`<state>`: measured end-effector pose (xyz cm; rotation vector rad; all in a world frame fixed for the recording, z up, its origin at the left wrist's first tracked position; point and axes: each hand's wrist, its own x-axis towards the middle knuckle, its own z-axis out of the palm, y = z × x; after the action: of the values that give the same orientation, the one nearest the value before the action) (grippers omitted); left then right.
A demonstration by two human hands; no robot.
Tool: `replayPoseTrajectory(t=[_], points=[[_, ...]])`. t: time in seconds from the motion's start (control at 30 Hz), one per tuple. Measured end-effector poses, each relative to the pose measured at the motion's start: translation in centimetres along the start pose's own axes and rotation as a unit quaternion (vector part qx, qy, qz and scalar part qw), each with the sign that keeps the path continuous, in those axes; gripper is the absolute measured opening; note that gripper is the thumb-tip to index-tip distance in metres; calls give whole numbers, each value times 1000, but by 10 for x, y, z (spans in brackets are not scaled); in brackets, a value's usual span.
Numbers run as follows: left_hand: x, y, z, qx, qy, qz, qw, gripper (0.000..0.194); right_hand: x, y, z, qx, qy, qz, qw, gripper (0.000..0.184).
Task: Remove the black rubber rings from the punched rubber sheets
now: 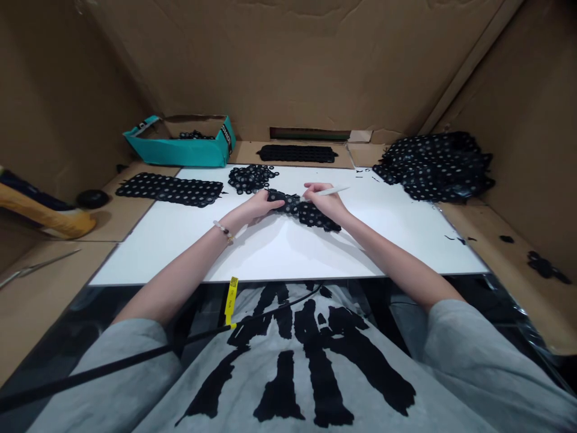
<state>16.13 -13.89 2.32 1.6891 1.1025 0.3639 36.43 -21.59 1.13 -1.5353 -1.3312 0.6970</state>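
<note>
Bench [279, 252] with a white top carries a black dotted strip [303, 211], lying between both hands. Left hand [255, 207] curls closed over the strip's end; right hand [325, 201] pinches a white pen [332, 190] just above it. Firm, flat pressure should stop the strip creeping under the pen.

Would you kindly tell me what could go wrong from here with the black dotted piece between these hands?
The white pen in the right hand sits very near the black dotted piece, so it might snag or mark it. The left hand works close to the heap of small black scraps and could possibly scatter them.
</note>
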Motion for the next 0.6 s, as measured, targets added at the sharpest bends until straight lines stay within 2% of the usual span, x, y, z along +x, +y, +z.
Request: replayPoseTrajectory(t=[0.07,0.13,0.23,0.4,0.6], points=[[-3,4,3,23,18,2,1000,36,3,1,1,54,15,-10,998,15],[-5,6,6,26,14,26,999,33,2,1,5,81,1,-19,997,18],[-7,7,8,8,6,50,999,27,-2,0,10,67,-24,-19,997,19],[-7,9,10,-61,-9,43,997,19,-6,-2,12,51,-19,-16,998,18],[0,2,12,-135,19,38,990,28,-9,-2,14,34,-21,-39,998,20]])
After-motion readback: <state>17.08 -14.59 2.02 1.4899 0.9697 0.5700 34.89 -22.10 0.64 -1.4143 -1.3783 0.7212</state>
